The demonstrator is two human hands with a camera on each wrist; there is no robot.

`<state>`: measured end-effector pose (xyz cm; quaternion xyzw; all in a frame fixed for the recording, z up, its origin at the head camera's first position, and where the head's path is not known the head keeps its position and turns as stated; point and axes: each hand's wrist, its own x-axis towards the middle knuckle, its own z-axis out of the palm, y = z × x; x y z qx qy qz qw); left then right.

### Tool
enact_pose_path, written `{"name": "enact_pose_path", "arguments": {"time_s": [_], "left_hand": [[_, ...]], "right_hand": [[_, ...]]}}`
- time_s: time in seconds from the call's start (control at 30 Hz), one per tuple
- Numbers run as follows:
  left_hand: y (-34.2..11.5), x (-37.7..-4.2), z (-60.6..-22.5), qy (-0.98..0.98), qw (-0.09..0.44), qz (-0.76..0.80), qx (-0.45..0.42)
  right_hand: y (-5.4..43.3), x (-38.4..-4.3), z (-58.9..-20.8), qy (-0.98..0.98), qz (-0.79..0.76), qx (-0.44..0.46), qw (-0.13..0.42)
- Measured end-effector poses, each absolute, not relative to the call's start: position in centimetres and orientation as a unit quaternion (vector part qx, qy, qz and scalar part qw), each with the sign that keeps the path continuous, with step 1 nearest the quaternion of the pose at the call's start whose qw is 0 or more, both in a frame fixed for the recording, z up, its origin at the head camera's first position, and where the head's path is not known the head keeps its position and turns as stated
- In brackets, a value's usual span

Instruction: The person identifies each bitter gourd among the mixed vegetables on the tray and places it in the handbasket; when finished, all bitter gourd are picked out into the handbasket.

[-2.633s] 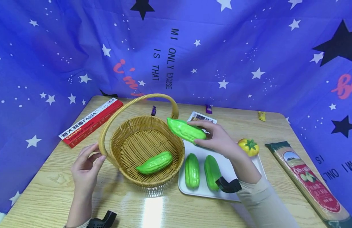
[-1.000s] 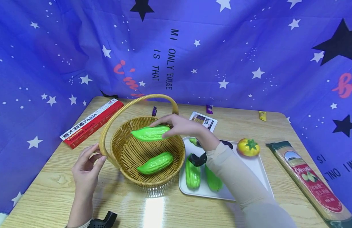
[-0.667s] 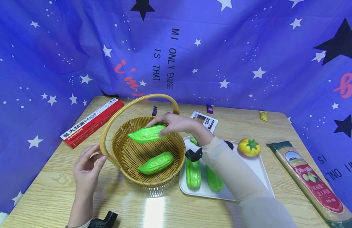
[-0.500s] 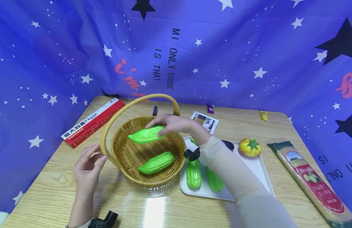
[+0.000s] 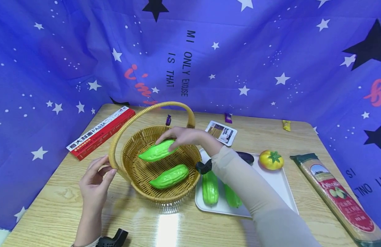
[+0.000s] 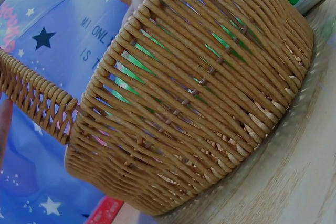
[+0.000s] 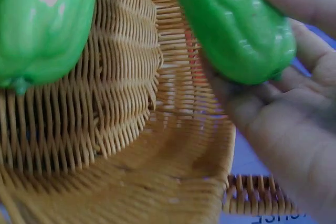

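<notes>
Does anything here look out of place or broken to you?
Nothing looks spilled or broken; the basket stands upright. The yellow tomato hides the white tray's far right corner; I can't tell if it sits fully inside. Two purple sweets and a yellow one lie scattered along the table's far side, slightly stray-looking.

And straight to the basket [image 5: 142, 171], cane-like strands tightly woven, ribbed all over with a soft sheen! Inside, the green gourds [image 5: 169, 176] look like moulded plastic, bumpy and brilliantly glossy. Three o'clock from there, a smooth white plastic-looking tray [image 5: 277, 180], a shiny tomato [image 5: 267, 161], then slick, see-through film on the pasta bag [image 5: 341, 199]. Ten o'clock, printed card: the pasta box [image 5: 101, 133]! Wood-grained counter [image 5: 141, 226], glaring at six; creased, mostly matt cloth backdrop [image 5: 203, 61] at twelve!
</notes>
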<state>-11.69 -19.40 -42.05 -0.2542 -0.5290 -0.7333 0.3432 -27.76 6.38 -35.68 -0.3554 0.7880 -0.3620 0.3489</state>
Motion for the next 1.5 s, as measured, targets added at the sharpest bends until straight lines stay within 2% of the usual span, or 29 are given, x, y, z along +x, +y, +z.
{"name": "enact_pose_path", "arguments": {"time_s": [0.2,0.4,0.77,0.97,1.5], "left_hand": [[-19.4,-11.8,-42.2,-0.533,0.343,-0.730,-0.255],[-19.5,-11.7,-42.1,-0.535,0.341,-0.731,-0.252],[-19.5,-11.7,-42.2,-0.534,0.342,-0.731,-0.253],[-19.5,-11.7,-42.1,-0.534,0.341,-0.732,-0.251],[-19.4,-11.7,-42.1,-0.530,0.338,-0.735,-0.255]], "right_hand": [[6.1,-27.8,-36.6,0.764,-0.361,-0.352,0.402],[6.1,-27.9,-37.1,0.758,-0.341,-0.356,0.427],[5.5,-27.4,-37.4,0.773,-0.176,-0.399,0.461],[5.1,-26.9,-37.1,0.777,-0.133,-0.404,0.465],[5.1,-26.6,-37.0,0.783,-0.137,-0.406,0.450]]}}
